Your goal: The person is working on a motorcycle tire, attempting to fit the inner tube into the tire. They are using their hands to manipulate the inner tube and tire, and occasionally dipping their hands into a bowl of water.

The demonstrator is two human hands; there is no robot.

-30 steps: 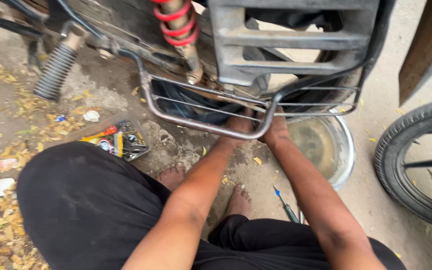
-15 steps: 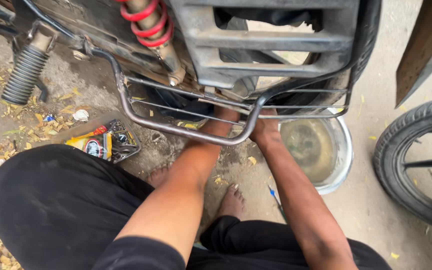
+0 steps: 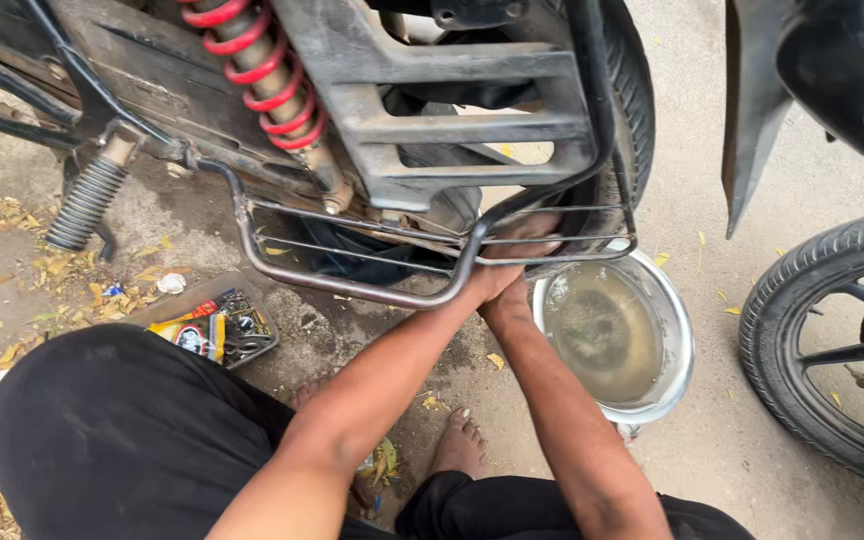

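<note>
Murky water is held in a steel basin (image 3: 674,330). Both hands (image 3: 508,268) are reached behind the wire guard (image 3: 352,290); grip cannot be determined.

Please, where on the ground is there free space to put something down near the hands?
Bare ground lies between the steel bowl and the second tyre, and between the footrest and the tool tray. It is crowded where both hands reach behind the metal guard.
</note>
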